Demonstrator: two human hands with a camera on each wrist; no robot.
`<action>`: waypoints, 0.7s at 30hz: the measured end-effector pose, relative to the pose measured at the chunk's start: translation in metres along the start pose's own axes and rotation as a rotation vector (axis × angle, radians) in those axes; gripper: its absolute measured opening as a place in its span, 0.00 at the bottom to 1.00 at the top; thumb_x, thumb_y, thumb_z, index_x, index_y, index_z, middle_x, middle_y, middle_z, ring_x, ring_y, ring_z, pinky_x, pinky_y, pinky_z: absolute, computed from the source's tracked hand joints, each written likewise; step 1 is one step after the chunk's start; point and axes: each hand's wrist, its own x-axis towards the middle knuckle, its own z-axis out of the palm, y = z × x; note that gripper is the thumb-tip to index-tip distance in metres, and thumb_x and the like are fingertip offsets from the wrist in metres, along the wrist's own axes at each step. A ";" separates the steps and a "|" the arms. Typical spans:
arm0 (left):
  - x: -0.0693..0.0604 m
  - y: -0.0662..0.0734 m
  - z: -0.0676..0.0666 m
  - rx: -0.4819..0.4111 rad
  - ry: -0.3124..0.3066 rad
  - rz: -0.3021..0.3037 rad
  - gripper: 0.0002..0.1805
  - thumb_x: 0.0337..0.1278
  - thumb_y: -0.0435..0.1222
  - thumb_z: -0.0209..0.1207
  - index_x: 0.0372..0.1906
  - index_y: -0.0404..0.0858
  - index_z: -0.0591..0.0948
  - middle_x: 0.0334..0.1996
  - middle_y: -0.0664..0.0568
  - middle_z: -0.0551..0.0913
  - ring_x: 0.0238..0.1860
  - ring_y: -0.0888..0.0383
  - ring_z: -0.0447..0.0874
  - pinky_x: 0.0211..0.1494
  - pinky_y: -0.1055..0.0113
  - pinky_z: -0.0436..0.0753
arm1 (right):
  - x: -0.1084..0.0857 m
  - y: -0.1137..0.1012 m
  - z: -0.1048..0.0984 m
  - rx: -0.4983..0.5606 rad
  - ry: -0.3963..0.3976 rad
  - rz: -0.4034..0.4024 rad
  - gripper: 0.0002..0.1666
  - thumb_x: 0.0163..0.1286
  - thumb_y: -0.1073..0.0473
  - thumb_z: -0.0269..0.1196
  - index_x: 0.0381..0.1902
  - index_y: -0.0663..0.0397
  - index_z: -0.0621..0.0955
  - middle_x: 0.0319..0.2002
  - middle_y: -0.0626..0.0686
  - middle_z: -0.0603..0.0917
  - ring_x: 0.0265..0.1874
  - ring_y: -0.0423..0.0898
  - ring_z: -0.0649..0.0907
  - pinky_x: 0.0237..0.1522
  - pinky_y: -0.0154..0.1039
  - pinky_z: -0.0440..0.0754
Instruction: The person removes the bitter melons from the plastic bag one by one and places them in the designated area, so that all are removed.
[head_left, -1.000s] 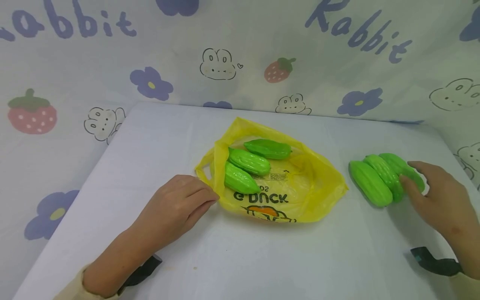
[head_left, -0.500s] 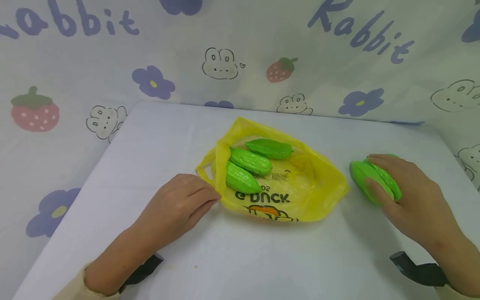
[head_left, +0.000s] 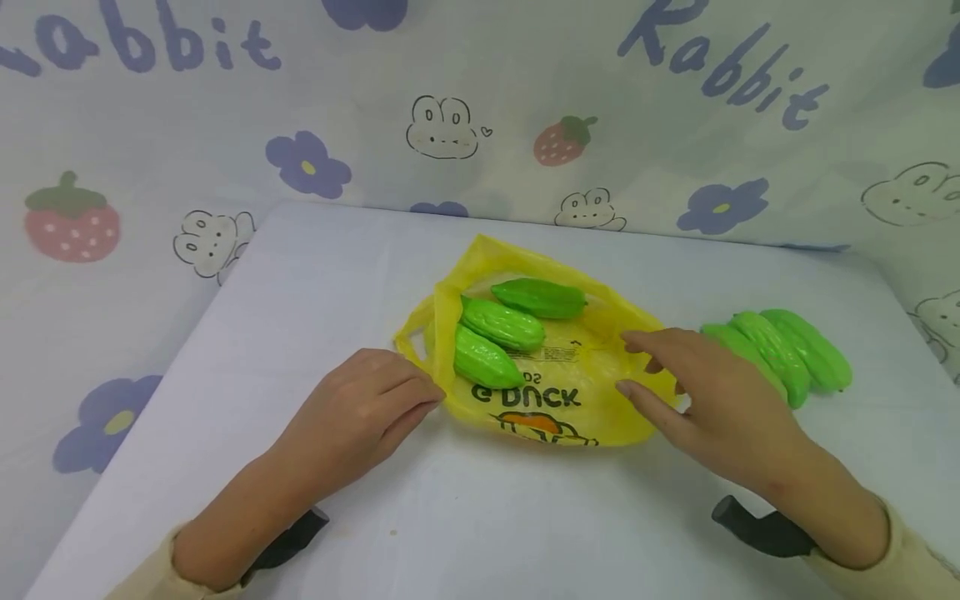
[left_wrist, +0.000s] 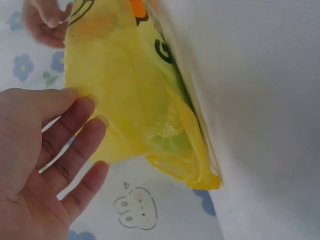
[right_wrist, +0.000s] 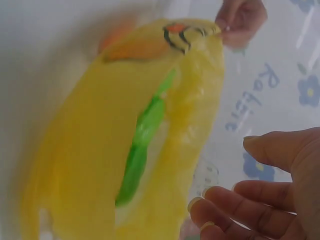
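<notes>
A yellow plastic bag (head_left: 607, 408) with duck print lies mouth open on the white table. Inside it are three glossy green cucumber-shaped vegetables, the far one (head_left: 538, 298), the middle one (head_left: 502, 323) and the near one (head_left: 486, 360). My left hand (head_left: 363, 408) pinches the bag's near left rim between thumb and index finger; its other fingers are spread in the left wrist view. Over the bag's right end is my right hand (head_left: 723, 408), thumb and fingers apart and nothing between them. In the right wrist view the right fingers (right_wrist: 260, 205) are clear of the bag.
To the right of the bag, behind my right hand, lie three more green vegetables (head_left: 813, 350) side by side, the leftmost partly covered by that hand. A white cloth (head_left: 495, 125) printed with rabbits, flowers and strawberries stands behind the table (head_left: 510, 525).
My right hand reached over the green vegetables on the right, then moved left to the bag without any of them. My left hand keeps its pinch on the rim.
</notes>
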 end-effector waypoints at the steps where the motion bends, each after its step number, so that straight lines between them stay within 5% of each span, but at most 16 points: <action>1: 0.000 0.000 0.000 -0.001 -0.005 -0.003 0.15 0.47 0.28 0.77 0.42 0.40 0.88 0.40 0.56 0.87 0.44 0.54 0.84 0.52 0.54 0.85 | 0.003 -0.003 0.004 0.013 -0.005 -0.024 0.31 0.63 0.54 0.76 0.64 0.53 0.82 0.52 0.50 0.88 0.39 0.44 0.85 0.29 0.39 0.85; 8: 0.000 0.001 0.001 -0.007 -0.039 -0.025 0.13 0.51 0.28 0.76 0.42 0.39 0.88 0.40 0.55 0.87 0.45 0.53 0.84 0.54 0.55 0.84 | 0.026 -0.017 0.032 0.054 -0.121 -0.098 0.32 0.68 0.48 0.73 0.64 0.59 0.81 0.53 0.54 0.87 0.49 0.51 0.87 0.49 0.51 0.88; 16: 0.000 0.001 -0.001 -0.004 -0.046 -0.024 0.13 0.51 0.28 0.76 0.42 0.40 0.88 0.40 0.56 0.87 0.45 0.54 0.84 0.54 0.55 0.84 | 0.054 -0.014 0.050 0.043 -0.304 0.025 0.39 0.71 0.48 0.71 0.72 0.60 0.74 0.63 0.60 0.81 0.61 0.59 0.82 0.60 0.58 0.83; 21: 0.000 0.001 -0.002 -0.001 -0.039 -0.021 0.14 0.48 0.27 0.77 0.42 0.39 0.88 0.40 0.55 0.87 0.44 0.54 0.84 0.53 0.55 0.85 | 0.068 -0.006 0.059 0.039 -0.336 0.051 0.40 0.72 0.47 0.71 0.73 0.62 0.72 0.67 0.62 0.78 0.65 0.60 0.79 0.65 0.58 0.79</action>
